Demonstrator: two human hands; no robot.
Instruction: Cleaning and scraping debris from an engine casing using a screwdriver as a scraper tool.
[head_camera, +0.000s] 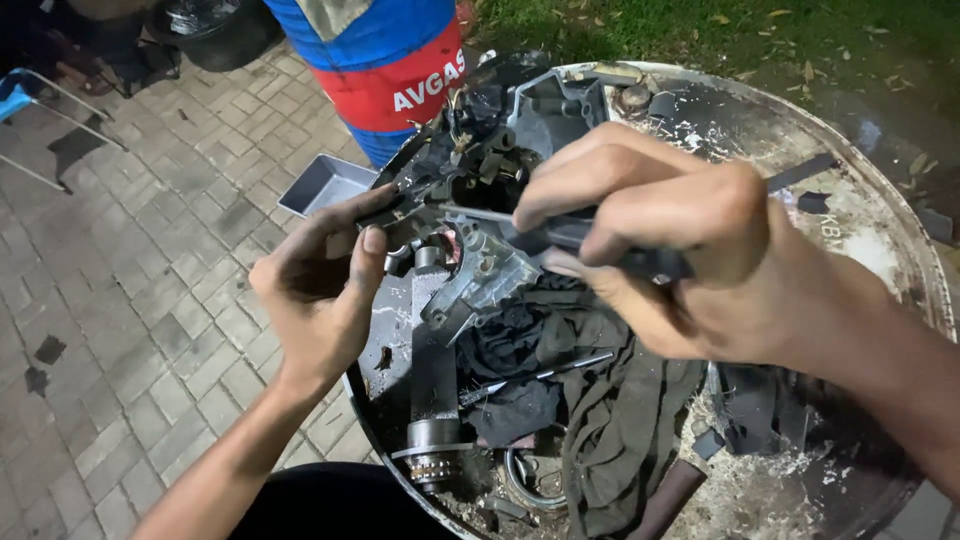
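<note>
A greasy grey metal engine part (470, 270) lies on top of a round drum lid (880, 250). My left hand (320, 290) steadies its left side, thumb and fingers pinching a dark edge of the part. My right hand (660, 250) is closed around a dark-handled tool (590, 235), whose thin metal shaft (470, 212) points left into the part. Whether the tip touches a screw is hidden by grime and shadow.
Dark rags (590, 400) and a loose thin rod (540, 375) lie on the lid below the part, next to a metal cylinder (432, 440). A grey tray (325, 183) sits at the lid's left edge. A blue and red barrel (390, 70) stands behind, on brick paving (130, 300).
</note>
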